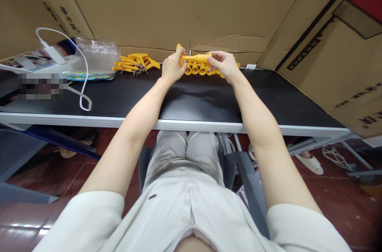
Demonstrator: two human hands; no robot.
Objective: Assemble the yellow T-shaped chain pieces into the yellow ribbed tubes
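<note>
My left hand (172, 68) and my right hand (224, 65) are both closed on a row of yellow plastic parts (195, 61), each gripping one end, and hold it level just above the far side of the black table (191, 101). Small yellow cup-like pieces (197, 70) hang along the row's underside. To the left, a pile of loose yellow parts with small metal rings (135, 63) lies on the table.
A clear plastic bag (97, 55) lies at the far left, beside a white charger and cable (80, 85). Cardboard walls (191, 5) close in the back and right. Below the table edge are my lap and a red floor with a slipper (312, 162).
</note>
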